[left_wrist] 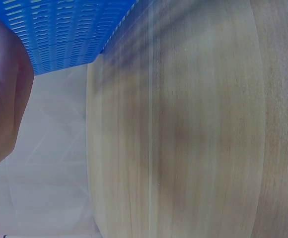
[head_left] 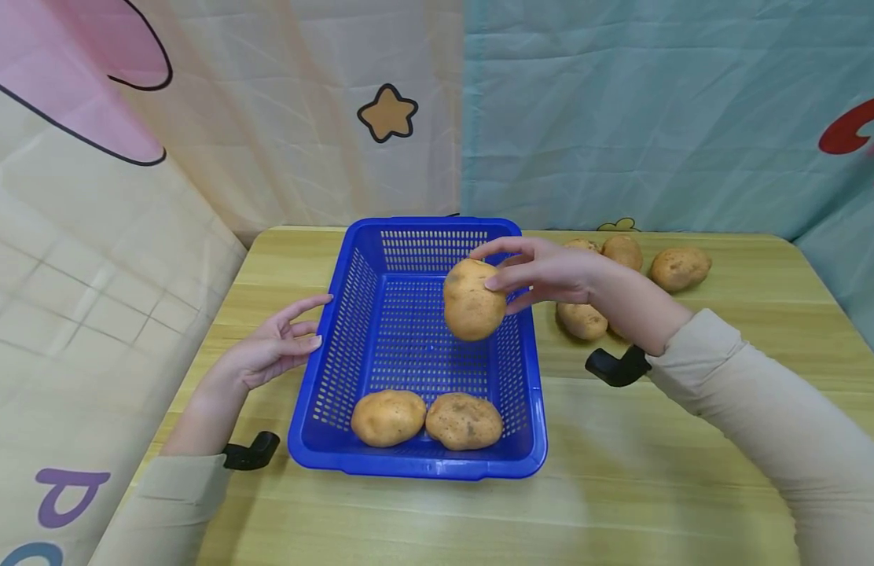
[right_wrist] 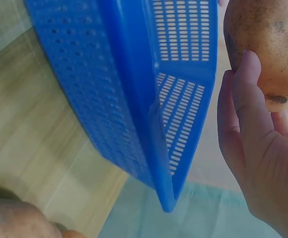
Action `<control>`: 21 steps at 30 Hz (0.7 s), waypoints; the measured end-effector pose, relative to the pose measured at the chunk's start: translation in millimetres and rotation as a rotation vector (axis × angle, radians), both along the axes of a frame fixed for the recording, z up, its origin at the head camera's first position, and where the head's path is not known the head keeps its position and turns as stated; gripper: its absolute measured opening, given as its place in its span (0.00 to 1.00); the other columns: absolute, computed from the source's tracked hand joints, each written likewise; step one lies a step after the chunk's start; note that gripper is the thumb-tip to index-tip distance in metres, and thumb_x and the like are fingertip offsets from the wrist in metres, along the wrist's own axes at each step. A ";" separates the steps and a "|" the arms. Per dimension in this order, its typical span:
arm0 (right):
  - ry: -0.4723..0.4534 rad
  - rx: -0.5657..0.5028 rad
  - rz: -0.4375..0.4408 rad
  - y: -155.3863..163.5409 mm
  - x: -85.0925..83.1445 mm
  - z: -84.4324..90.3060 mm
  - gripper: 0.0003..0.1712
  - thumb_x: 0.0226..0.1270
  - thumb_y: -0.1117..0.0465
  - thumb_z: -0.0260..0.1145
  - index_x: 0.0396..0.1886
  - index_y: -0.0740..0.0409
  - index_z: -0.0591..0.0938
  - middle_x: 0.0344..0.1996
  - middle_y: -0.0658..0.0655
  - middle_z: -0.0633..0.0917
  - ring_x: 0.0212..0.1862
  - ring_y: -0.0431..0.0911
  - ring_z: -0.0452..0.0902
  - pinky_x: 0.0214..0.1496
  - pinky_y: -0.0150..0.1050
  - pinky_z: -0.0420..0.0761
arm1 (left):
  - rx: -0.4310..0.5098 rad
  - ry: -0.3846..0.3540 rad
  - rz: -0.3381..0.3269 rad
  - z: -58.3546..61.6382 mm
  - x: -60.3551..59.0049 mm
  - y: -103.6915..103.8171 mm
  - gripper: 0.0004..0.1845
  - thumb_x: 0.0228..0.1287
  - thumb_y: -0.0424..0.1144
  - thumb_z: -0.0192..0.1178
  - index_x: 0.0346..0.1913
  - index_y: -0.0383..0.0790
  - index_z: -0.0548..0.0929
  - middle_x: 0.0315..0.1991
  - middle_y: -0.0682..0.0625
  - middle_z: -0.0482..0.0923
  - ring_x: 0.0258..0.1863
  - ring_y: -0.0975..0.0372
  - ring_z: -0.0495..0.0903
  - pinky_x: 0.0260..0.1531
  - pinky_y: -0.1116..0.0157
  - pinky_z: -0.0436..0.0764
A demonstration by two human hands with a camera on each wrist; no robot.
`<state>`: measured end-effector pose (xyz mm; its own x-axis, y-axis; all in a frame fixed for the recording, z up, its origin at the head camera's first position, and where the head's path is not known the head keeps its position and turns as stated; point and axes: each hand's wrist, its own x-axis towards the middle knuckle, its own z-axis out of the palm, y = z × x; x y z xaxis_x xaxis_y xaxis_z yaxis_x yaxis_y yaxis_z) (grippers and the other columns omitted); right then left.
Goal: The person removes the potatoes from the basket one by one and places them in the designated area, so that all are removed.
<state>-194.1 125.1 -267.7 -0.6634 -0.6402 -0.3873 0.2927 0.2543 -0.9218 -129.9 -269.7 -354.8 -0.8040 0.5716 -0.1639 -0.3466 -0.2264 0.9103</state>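
My right hand (head_left: 550,271) holds a potato (head_left: 472,303) between thumb and fingers, over the right part of a blue plastic basket (head_left: 417,469). In the right wrist view the same potato (right_wrist: 268,49) shows brown marks, and the basket's rim (right_wrist: 134,74) stands beside the hand. Inside the basket, along its near end, lie a left potato (head_left: 388,418) and a right potato (head_left: 464,421), side by side. At the basket's left rim is my left hand (head_left: 277,346), its index finger extended and the fingertips and thumb right at the edge.
Several more potatoes (head_left: 681,269) lie on the wooden table (head_left: 621,487) right of the basket, partly hidden behind the right forearm. Printed curtains (head_left: 302,141) hang behind the table and along its sides. A black wrist mount (head_left: 251,452) projects from the left sleeve.
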 end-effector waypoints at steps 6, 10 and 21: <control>0.019 0.006 -0.006 16.7 0.6 0.0 0.28 0.63 0.68 0.61 0.62 0.56 0.67 0.47 0.59 0.77 0.46 0.50 0.77 0.48 0.49 0.80 | 0.006 -0.006 0.000 0.1 0.0 0.3 0.29 0.65 0.20 0.47 0.65 0.48 0.59 0.46 0.44 0.78 0.44 0.57 0.81 0.46 0.63 0.80; 0.024 -0.016 -0.005 28.0 2.3 0.9 0.26 0.64 0.68 0.60 0.62 0.55 0.67 0.49 0.59 0.77 0.46 0.50 0.78 0.49 0.50 0.80 | 0.015 -0.010 0.002 0.2 0.2 0.5 0.30 0.65 0.20 0.47 0.65 0.47 0.59 0.45 0.44 0.78 0.44 0.57 0.81 0.46 0.63 0.80; 0.051 0.012 -0.048 54.7 5.4 -3.4 0.24 0.65 0.66 0.61 0.60 0.49 0.70 0.45 0.58 0.74 0.43 0.49 0.77 0.46 0.46 0.81 | 0.025 -0.022 -0.005 0.3 -0.2 0.5 0.30 0.66 0.20 0.46 0.66 0.47 0.58 0.46 0.43 0.78 0.44 0.56 0.81 0.46 0.63 0.80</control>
<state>-188.6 179.8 -271.1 -0.7123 -0.6025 -0.3600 0.2580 0.2522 -0.9326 -130.1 -269.2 -354.5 -0.7975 0.5795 -0.1675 -0.3678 -0.2469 0.8965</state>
